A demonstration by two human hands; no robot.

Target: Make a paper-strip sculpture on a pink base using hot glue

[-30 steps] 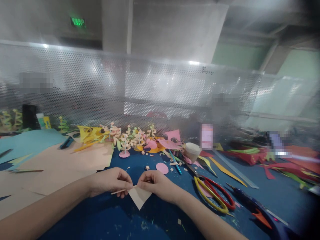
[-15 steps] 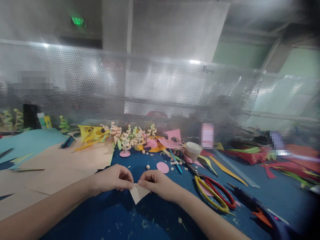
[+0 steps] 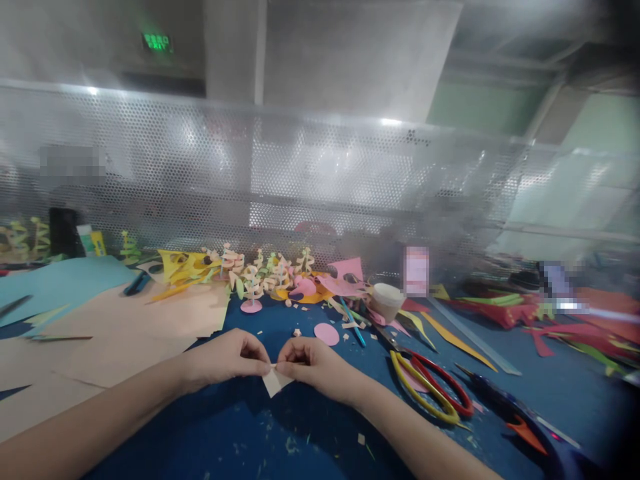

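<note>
A small cream piece of paper is pinched at its upper edge between both hands, just above the blue tabletop. My left hand grips its left corner between thumb and fingers. On the other side my right hand pinches its right part, the two thumbs nearly touching. One pointed corner of the paper hangs below the fingertips. Beyond the hands lie a pink paper disc and a tiny folded paper star.
Scissors with red and yellow handles and a hot glue gun lie at right. A paper cup stands behind them. Large beige sheets cover the left side. Several spiral paper trees stand at the back among scraps.
Less of the cream paper shows below my fingers, and its hanging corner sits slightly higher. Both hands have barely moved and keep their pinch.
</note>
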